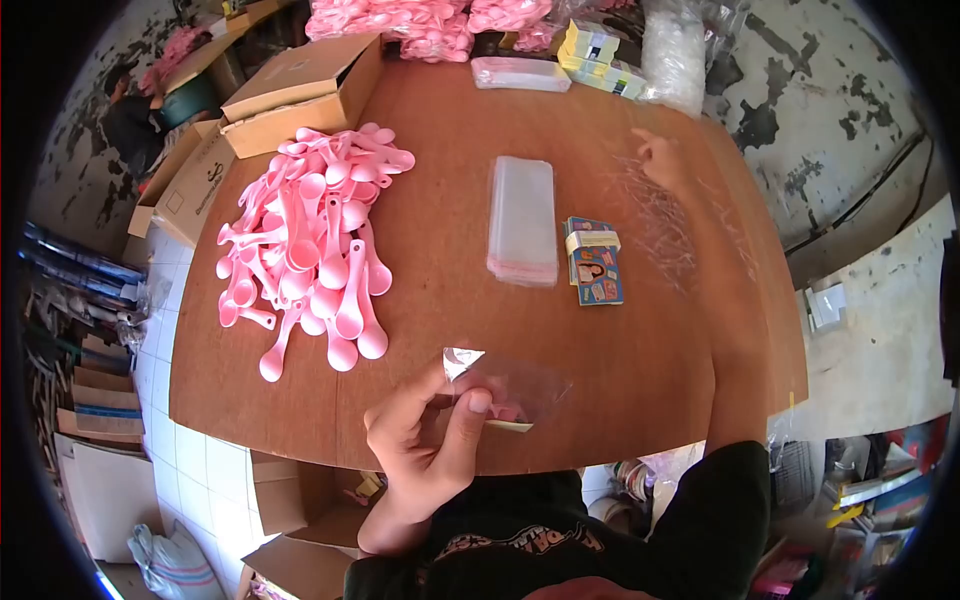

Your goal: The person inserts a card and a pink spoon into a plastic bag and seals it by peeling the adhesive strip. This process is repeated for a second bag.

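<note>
My left hand point(430, 440) is closed, thumb and fingers pinching a small clear plastic bag point(545, 388) above the table's near edge. Something pink and a pale-edged card show inside it, partly behind my thumb; a shiny folded corner sticks up at its left. My right hand point(658, 160) reaches to the far right, slightly blurred, with fingers apart and nothing visible in them. Below it, thin clear strips point(655, 225) lie scattered. Between the hands are a stack of clear plastic bags point(522, 215) and a banded bundle of printed cards point(595, 262).
Pink scoops point(310, 235) form a pile on the left of the wooden table point(450, 130). A cardboard box point(300, 85) stands behind them. Pink bagged goods point(400, 25), yellow card bundles point(595, 55) and a plastic roll point(675, 60) line the back. Another person point(135, 125) sits far left.
</note>
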`<state>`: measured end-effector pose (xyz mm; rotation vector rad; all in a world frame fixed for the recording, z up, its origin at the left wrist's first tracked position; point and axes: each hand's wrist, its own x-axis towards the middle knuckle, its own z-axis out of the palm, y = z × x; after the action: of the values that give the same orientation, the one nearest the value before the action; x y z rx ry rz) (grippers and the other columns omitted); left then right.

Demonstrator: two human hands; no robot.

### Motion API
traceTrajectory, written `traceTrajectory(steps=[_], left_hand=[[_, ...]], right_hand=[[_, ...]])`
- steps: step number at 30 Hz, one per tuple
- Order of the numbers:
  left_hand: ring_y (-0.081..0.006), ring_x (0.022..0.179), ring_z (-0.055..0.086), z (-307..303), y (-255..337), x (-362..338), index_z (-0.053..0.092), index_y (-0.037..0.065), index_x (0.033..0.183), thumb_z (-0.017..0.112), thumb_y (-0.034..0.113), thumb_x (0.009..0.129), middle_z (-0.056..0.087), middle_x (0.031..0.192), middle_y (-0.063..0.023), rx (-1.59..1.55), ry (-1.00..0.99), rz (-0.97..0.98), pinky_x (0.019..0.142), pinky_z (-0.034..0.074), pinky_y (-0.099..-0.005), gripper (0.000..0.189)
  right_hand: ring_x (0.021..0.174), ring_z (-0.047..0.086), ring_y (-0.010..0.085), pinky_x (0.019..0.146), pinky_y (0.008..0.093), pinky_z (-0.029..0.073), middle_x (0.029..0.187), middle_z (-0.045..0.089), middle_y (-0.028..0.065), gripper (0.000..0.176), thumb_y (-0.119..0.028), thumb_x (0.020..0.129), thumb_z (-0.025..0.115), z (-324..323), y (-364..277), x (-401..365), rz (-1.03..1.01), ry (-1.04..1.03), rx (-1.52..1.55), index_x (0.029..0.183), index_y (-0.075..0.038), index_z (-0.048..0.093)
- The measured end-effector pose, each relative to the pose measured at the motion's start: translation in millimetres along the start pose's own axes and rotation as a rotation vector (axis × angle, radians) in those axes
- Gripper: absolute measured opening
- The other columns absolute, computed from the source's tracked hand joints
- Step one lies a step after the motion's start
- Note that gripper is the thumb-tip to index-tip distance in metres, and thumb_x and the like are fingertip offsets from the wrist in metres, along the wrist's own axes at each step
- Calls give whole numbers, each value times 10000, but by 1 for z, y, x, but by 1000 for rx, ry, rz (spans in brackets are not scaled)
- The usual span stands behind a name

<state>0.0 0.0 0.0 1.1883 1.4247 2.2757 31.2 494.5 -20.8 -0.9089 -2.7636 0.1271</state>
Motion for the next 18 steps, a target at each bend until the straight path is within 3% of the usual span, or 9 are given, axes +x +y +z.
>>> traceTrajectory(steps=[2, 5, 8, 10, 12, 15, 17, 18], left_hand=[[-196, 713, 674, 3, 2, 3, 523, -81, 1197, 563, -65, 874, 677, 833, -151, 52, 27, -31, 658, 566, -307, 325], [-178, 719, 675, 7, -2, 9, 528, -90, 1177, 561, -64, 877, 680, 821, -147, 81, 52, -70, 658, 565, -301, 303], [-163, 745, 678, 9, -10, 13, 537, -89, 1151, 576, -54, 876, 687, 834, -150, 59, 99, -82, 667, 559, -277, 281], [-152, 786, 674, 11, -10, 10, 543, -81, 1141, 597, -43, 869, 692, 851, -147, 72, 133, -126, 698, 554, -260, 280], [-153, 802, 673, 13, -11, 10, 546, -78, 1140, 605, -40, 865, 693, 849, -144, 66, 123, -137, 712, 553, -263, 283], [-158, 861, 665, 15, -11, 6, 559, -71, 1128, 618, -32, 859, 690, 860, -144, 69, 100, -163, 754, 548, -272, 278], [-182, 865, 668, 15, -12, 1, 512, -63, 1197, 612, -37, 861, 677, 928, -161, 43, 58, -119, 798, 538, -286, 351], [-229, 975, 642, 15, -15, 4, 430, -43, 1294, 672, 16, 832, 632, 1074, -189, -105, 36, -69, 893, 500, -338, 525]], right_hand=[[803, 668, 227, 748, 364, 516, 953, 687, 147, 383, -8, 765, 564, -11, -1, -13, -72, 334, 180, 1135, -75, 634], [793, 661, 217, 746, 333, 505, 927, 688, 124, 325, -55, 791, 614, -41, -39, -46, -100, 530, 341, 1115, -81, 639], [826, 657, 204, 775, 320, 495, 900, 691, 113, 302, -141, 824, 655, -73, -97, -105, -187, 336, 378, 1112, -51, 636], [868, 651, 195, 808, 325, 488, 943, 688, 107, 327, -215, 840, 680, -82, -134, -152, -256, 3, 747, 1091, -10, 635], [898, 647, 194, 815, 337, 492, 1014, 675, 111, 326, -211, 854, 670, -92, -172, -187, -640, -90, 756, 1090, 10, 631], [906, 645, 209, 806, 329, 495, 1034, 661, 112, 295, -199, 840, 687, -100, -224, -228, -621, -64, 821, 1054, -3, 638], [889, 645, 222, 786, 322, 499, 992, 662, 112, 223, -157, 822, 697, -95, -231, -242, -455, -50, 831, 976, -6, 646], [958, 598, 198, 818, 329, 466, 987, 625, 149, 132, -9, 816, 654, -97, -232, -241, -511, 124, 904, 938, 23, 618]])
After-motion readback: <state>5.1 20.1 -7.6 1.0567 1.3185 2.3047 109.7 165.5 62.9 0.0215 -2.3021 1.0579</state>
